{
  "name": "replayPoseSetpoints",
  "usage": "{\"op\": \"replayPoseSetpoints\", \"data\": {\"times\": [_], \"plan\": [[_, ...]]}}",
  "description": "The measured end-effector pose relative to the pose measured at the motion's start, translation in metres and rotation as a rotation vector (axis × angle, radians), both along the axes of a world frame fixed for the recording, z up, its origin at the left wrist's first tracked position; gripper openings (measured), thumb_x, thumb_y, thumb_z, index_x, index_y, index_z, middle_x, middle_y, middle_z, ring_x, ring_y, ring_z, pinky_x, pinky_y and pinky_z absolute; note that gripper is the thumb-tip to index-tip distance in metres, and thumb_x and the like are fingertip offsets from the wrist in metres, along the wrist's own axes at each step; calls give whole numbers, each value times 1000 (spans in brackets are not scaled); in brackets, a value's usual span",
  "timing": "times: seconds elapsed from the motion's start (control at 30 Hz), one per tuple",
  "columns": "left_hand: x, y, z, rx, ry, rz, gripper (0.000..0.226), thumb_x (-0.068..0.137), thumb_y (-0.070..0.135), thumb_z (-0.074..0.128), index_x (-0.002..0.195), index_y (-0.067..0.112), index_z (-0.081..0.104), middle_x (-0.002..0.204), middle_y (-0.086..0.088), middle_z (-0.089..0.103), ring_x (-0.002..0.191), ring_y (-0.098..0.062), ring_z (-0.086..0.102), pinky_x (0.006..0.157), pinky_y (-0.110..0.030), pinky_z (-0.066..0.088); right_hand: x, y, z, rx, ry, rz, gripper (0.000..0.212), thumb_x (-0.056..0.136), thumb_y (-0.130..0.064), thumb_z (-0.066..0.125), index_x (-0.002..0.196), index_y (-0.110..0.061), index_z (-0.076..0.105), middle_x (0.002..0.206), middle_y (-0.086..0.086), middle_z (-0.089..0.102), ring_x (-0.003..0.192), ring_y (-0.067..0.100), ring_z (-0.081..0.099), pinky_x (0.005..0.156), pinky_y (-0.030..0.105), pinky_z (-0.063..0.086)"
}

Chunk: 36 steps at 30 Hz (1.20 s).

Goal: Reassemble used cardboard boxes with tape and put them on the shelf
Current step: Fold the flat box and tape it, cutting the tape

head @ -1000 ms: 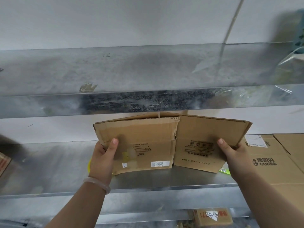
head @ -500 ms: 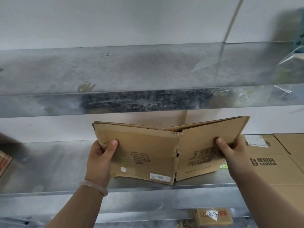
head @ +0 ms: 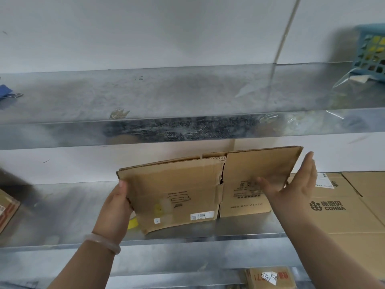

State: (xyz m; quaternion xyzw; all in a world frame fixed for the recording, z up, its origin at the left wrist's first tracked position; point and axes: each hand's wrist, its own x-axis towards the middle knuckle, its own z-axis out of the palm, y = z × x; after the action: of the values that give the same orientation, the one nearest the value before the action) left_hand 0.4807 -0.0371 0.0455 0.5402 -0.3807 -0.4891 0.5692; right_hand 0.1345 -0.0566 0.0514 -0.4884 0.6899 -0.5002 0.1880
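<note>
A worn brown cardboard box, upside down with printed marks and a torn front corner, stands on the middle metal shelf. My left hand grips its left edge, thumb on the front face. My right hand is spread flat at the box's right end, fingers straight and pointing up; whether the palm touches the box is unclear. A yellow object shows behind my left hand.
A larger CONBA carton lies on the same shelf right of the box. The upper shelf carries a blue basket and clear plastic at far right. Another box sits at far left, a small labelled box on the shelf below.
The box has gone from lifted and tilted to standing on the shelf. My right hand let go of its right edge and opened flat beside it. The view shifted up a little.
</note>
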Motion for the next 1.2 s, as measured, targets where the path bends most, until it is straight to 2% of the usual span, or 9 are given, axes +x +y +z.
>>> {"op": "replayPoseSetpoints", "data": {"times": [0.2,0.27,0.33,0.47,0.57,0.73,0.83,1.03,1.2], "plan": [[4,-8,25,-54,191,-51,56,55,63,82,91,21,79,105,-2,74,103,-14,68,89,-33,53,28,5,7,-379,559,331,67,86,-35,65,148,-27,41,157,6,31,144,22,28,115,49,30],[0,-7,34,-49,215,-54,34,82,50,63,75,21,80,86,0,74,88,-14,67,79,-29,55,40,1,13,-394,635,451,67,87,-40,59,149,-21,40,147,0,46,134,23,42,109,50,40],[-1,-9,37,-19,189,-51,48,97,35,43,68,19,77,79,-1,72,80,-14,65,78,-32,49,49,-1,17,-327,622,506,71,87,-39,61,151,-25,33,143,-3,44,130,20,46,106,46,44],[4,-5,46,-19,139,-205,29,73,44,68,78,17,79,93,-6,71,89,-20,62,69,-32,50,51,-3,20,-377,594,534,54,81,-28,71,132,-27,53,136,1,45,118,20,55,93,42,55],[15,-3,54,-15,76,-446,69,40,49,90,100,17,78,115,-10,70,98,-18,67,70,-26,56,48,1,22,-443,575,534,32,77,-21,76,106,-23,61,127,-1,54,111,18,58,87,35,56],[10,-6,76,38,-130,-743,63,63,35,76,125,35,64,135,-3,60,123,-25,58,93,-33,49,46,7,24,-418,643,625,29,82,-12,73,91,-25,48,114,-6,64,101,15,63,75,15,44],[1,-9,90,13,-345,-827,59,69,37,68,127,49,58,135,8,59,127,-14,54,101,-28,42,40,13,22,-439,667,665,16,90,-14,62,95,-22,49,101,-4,67,86,17,65,65,27,54],[-9,-12,130,176,-556,-1002,54,82,44,74,129,55,52,131,15,61,117,-7,60,94,-28,51,26,27,27,-497,744,788,9,95,-20,47,104,-20,49,93,3,67,76,21,65,61,35,56],[-56,-19,130,132,-1010,-982,71,71,66,70,134,57,39,130,20,53,112,-2,59,89,-33,57,30,20,30,-481,783,858,12,94,-13,51,105,-15,55,94,4,63,79,20,61,64,34,56]]}}
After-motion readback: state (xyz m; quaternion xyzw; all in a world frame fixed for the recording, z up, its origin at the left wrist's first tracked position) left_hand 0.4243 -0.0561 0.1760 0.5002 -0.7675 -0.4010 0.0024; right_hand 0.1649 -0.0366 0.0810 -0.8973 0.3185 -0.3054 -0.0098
